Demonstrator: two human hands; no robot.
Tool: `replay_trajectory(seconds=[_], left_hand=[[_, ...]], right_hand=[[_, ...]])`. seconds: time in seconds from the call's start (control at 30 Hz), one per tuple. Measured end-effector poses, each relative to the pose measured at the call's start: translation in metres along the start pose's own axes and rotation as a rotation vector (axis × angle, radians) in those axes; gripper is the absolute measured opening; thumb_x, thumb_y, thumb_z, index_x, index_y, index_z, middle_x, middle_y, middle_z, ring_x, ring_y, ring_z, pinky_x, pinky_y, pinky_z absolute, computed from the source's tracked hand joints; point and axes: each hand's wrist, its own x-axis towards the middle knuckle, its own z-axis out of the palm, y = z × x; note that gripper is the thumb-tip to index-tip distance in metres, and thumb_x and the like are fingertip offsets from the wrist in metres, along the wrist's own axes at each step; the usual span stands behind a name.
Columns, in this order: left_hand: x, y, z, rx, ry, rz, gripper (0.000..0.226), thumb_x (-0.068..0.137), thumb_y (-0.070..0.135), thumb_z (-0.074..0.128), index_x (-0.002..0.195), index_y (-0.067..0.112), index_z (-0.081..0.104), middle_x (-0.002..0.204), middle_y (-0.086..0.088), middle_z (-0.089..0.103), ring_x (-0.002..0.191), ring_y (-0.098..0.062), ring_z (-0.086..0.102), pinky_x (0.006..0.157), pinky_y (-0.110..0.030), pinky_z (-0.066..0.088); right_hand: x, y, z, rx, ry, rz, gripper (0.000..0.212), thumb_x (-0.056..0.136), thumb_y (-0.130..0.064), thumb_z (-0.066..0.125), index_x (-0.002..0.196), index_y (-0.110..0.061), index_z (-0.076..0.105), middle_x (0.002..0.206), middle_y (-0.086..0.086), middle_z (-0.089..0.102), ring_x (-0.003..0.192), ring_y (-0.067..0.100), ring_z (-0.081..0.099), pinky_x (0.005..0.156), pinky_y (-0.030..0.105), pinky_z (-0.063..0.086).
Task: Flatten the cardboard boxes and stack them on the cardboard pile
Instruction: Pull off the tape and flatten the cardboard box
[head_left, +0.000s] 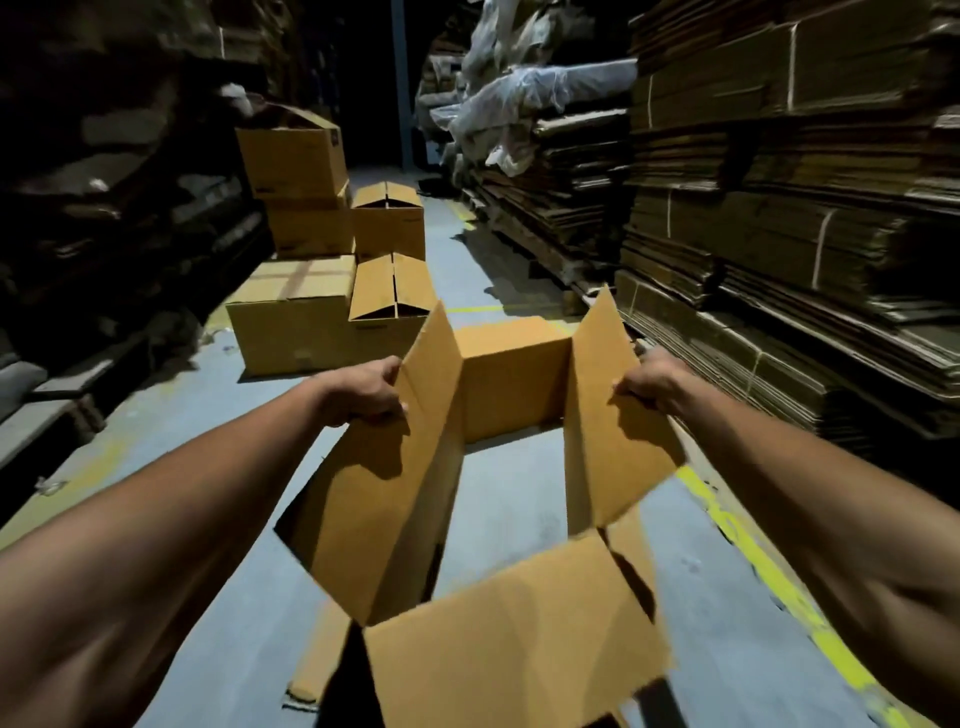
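No readable brand or writing anywhere; a dark label patch on the top box of the stack (291, 156) at back left was too small and blurred to read. Both hands held one open cardboard box (511, 395) up in front of the person, above the floor (498, 499), w/ the grey concrete showing straight through its open bottom. The box was smooth tan corrugated board, rectangular, its flaps splayed out. Left hand (363, 392) gripped the upper edge of the left wall, fingers curled over the rim and thumb pressed to the outer face. Right hand (652, 382) gripped the edge of the right wall the same way, fingers curled tight round it; couldn't tell exactly where the thumb lay. The near flap (514, 639) hung toward the camera, wide and flat, w/ a ragged bottom edge. Behind and left of the held box stood more assembled boxes on the floor: a big low box (291, 317) w/ pale tape across its top, a smaller box (389, 296) w/ top flaps half closed just beside it, and another box (387, 218) further back. Along the right side rose the cardboard pile (779, 234), tall stacks of flattened brown sheets, layered edges rough and ribbed, some bundles tied w/ pale string. Crumpled clear plastic wrap (519, 98) lay over the farther stacks. Worn yellow line (769, 566) ran along the floor at right.
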Motion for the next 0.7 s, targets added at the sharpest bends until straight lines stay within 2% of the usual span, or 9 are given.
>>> replay_trajectory(seconds=[0.07,0.17,0.23,0.3,0.33,0.4,0.5,0.57,0.7], left_hand=[[-0.015,0.01,0.011,0.034,-0.063,0.008,0.062,0.101,0.005,0.063,0.152,0.028,0.037,0.123,-0.006,0.06,0.098,-0.023,0.07,0.076,-0.034,0.064],[-0.03,0.018,0.029,0.069,-0.12,0.023,0.067,0.102,0.009,0.064,0.155,0.037,0.033,0.124,0.002,0.059,0.099,-0.022,0.072,0.088,-0.041,0.063],[-0.035,0.024,0.041,0.096,-0.167,0.05,0.056,0.103,0.011,0.062,0.141,0.043,0.037,0.13,-0.003,0.058,0.106,-0.027,0.073,0.095,-0.045,0.061],[-0.036,0.029,0.052,0.074,-0.21,0.07,0.038,0.104,0.009,0.061,0.12,0.04,0.045,0.132,-0.013,0.059,0.114,-0.034,0.069,0.104,-0.045,0.054],[-0.034,0.029,0.057,0.047,-0.23,0.069,0.032,0.104,0.009,0.061,0.113,0.037,0.05,0.13,-0.014,0.059,0.114,-0.033,0.068,0.103,-0.042,0.052],[-0.029,0.028,0.067,0.009,-0.25,0.077,0.029,0.103,0.011,0.061,0.122,0.032,0.055,0.135,-0.012,0.061,0.119,-0.033,0.066,0.101,-0.044,0.056],[-0.025,0.03,0.082,-0.009,-0.233,0.085,0.036,0.105,0.02,0.06,0.138,0.027,0.049,0.13,-0.009,0.064,0.116,-0.031,0.066,0.096,-0.044,0.059],[-0.019,0.035,0.088,-0.034,-0.184,0.079,0.034,0.103,0.034,0.064,0.134,0.023,0.053,0.122,-0.009,0.071,0.107,-0.03,0.072,0.093,-0.044,0.061],[-0.007,0.055,0.095,0.183,0.002,0.121,0.057,0.091,0.062,0.07,0.114,0.011,0.06,0.1,-0.007,0.069,0.083,-0.02,0.067,0.071,-0.03,0.052]], right_hand=[[0.007,-0.02,0.017,0.094,-0.008,-0.041,0.025,0.089,-0.022,0.083,0.095,-0.005,0.064,0.089,0.017,0.068,0.068,0.026,0.064,0.047,0.027,0.048],[0.003,-0.046,0.044,0.333,-0.246,-0.069,0.016,0.102,-0.017,0.065,0.094,-0.003,0.061,0.075,0.013,0.06,0.055,0.02,0.054,0.062,0.035,0.046],[-0.012,-0.056,0.057,0.464,-0.433,-0.075,0.028,0.106,-0.034,0.057,0.102,-0.006,0.057,0.092,0.012,0.06,0.081,0.029,0.066,0.078,0.044,0.052],[-0.021,-0.054,0.065,0.493,-0.599,-0.052,0.045,0.107,-0.051,0.048,0.117,-0.008,0.055,0.108,0.007,0.058,0.116,0.038,0.059,0.096,0.056,0.053],[-0.026,-0.051,0.067,0.493,-0.677,-0.046,0.057,0.105,-0.058,0.044,0.132,-0.008,0.051,0.121,0.006,0.057,0.13,0.041,0.052,0.096,0.062,0.052],[-0.032,-0.044,0.07,0.51,-0.799,-0.057,0.077,0.099,-0.073,0.038,0.157,-0.023,0.036,0.149,0.003,0.043,0.145,0.046,0.037,0.086,0.067,0.052],[-0.044,-0.038,0.072,0.553,-0.747,-0.061,0.073,0.102,-0.072,0.028,0.154,-0.022,0.04,0.157,0.009,0.039,0.14,0.047,0.042,0.102,0.07,0.046],[-0.049,-0.033,0.076,0.577,-0.672,-0.051,0.062,0.107,-0.064,0.024,0.146,-0.021,0.046,0.156,0.009,0.04,0.138,0.045,0.044,0.11,0.068,0.042],[-0.05,-0.017,0.083,0.294,-0.706,0.029,0.078,0.102,-0.071,0.022,0.161,-0.021,0.031,0.163,0.016,0.036,0.14,0.05,0.042,0.111,0.071,0.033]])
